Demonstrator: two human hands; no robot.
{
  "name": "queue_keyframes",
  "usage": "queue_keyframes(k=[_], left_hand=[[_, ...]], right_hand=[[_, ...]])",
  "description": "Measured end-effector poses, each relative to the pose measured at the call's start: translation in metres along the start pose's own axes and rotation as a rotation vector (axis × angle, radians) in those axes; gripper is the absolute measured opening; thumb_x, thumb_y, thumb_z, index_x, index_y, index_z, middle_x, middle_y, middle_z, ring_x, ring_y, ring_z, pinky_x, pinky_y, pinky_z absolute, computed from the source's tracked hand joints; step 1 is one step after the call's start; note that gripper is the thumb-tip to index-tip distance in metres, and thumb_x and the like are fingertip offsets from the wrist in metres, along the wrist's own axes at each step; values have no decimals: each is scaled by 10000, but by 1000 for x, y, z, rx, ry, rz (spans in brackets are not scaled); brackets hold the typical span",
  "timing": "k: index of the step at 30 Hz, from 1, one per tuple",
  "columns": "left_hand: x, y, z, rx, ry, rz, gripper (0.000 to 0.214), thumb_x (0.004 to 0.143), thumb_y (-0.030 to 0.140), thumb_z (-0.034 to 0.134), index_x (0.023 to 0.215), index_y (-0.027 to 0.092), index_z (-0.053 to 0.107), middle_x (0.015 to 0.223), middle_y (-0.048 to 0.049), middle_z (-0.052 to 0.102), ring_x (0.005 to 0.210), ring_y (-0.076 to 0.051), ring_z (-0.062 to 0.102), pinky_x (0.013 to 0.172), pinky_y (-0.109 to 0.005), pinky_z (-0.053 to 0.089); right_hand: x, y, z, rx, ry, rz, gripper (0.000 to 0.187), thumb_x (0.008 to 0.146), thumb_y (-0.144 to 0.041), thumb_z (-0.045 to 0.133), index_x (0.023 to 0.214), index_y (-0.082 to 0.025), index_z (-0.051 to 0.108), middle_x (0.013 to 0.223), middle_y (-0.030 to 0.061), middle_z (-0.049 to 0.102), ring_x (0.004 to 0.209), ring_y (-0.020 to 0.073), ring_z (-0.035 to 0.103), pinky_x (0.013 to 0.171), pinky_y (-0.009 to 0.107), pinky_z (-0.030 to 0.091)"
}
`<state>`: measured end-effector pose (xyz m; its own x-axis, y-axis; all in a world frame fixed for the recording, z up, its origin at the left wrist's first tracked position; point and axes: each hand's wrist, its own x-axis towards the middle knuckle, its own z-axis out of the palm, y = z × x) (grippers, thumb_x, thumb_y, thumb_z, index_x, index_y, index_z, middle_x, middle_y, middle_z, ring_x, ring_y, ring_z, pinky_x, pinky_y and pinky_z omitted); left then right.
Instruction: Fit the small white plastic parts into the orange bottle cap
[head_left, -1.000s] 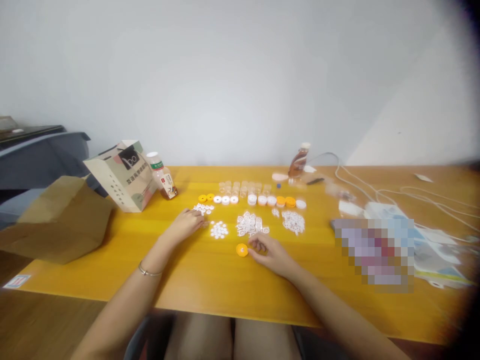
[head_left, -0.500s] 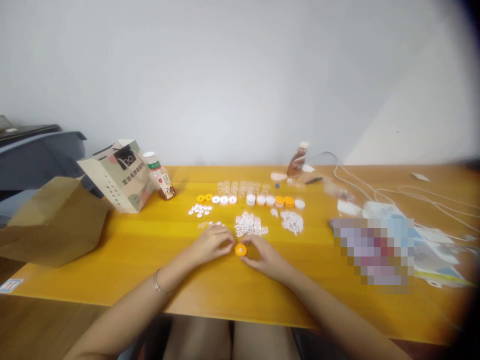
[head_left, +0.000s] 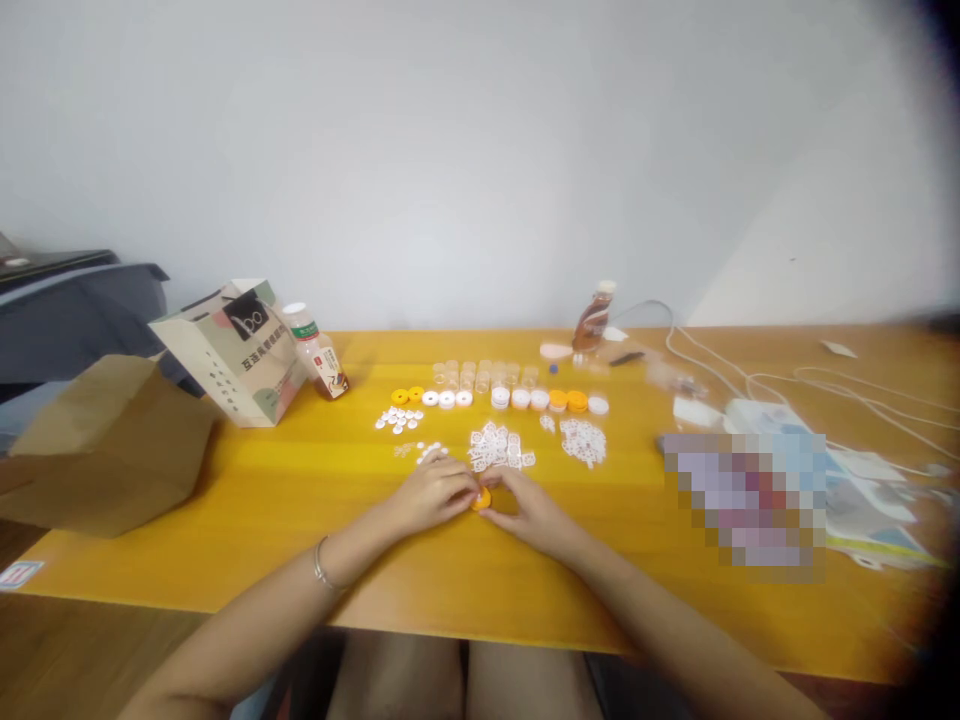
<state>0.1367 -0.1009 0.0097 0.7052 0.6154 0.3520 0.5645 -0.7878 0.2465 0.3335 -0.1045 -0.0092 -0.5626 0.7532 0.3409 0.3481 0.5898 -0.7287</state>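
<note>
Between the thumb and forefinger of my right hand [head_left: 531, 512] sits a round orange cap [head_left: 484, 500], low over the table. My left hand [head_left: 439, 492] reaches in from the other side, its fingers closed in a pinch on top of the cap. These fingertips cover the cap's middle, so whatever they hold is hidden. Just beyond lies a heap of white lattice-like plastic pieces [head_left: 491, 446]. Small white discs [head_left: 432, 453] lie behind my left hand, partly covered by it.
Behind are a row of white caps [head_left: 520, 399], orange caps [head_left: 576, 401] and clear small cups [head_left: 468, 376]. More white pieces [head_left: 583, 443] lie to the right. A paper bag [head_left: 255, 360] and bottle [head_left: 319, 355] stand left; another bottle [head_left: 594, 320] stands at the back. Cables [head_left: 735, 365] run right.
My left hand has moved right, bringing its fingertips from beside the orange cap onto its top. My right hand has stayed at the cap.
</note>
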Motion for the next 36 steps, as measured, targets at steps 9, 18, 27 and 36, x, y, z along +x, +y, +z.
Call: queue_keyframes(k=[9,18,27,36], left_hand=[[-3,-5,3,178,41,171,191,868,233,385,888,189,570,841,-28,614,788,-124,528,787,-290,302],[-7,3,-9,384,-15,386,169,866,144,388,918,155,549,902,-69,603,848,-152,530,760,-320,365],[-17,-5,1,140,76,162,239,859,219,414,1066,200,532,989,-37,630,882,-112,570,817,-270,383],[-22,-1,0,132,42,132,290,857,224,407,1131,219,499,1007,-42,629,894,-116,579,829,-270,388]], right_hand=[[0,-1,-2,5,-7,10,258,738,-212,572,980,-213,486,966,56,572,921,184,543,841,361,428],[-1,1,0,-27,8,-7,253,734,-223,580,975,-219,502,946,56,591,915,194,558,828,370,434],[-2,-1,-2,-67,17,-4,210,752,-262,564,957,-225,534,921,46,624,883,189,575,806,349,439],[-4,4,-1,-100,18,-47,178,766,-274,547,938,-244,580,928,41,650,884,190,586,803,358,448]])
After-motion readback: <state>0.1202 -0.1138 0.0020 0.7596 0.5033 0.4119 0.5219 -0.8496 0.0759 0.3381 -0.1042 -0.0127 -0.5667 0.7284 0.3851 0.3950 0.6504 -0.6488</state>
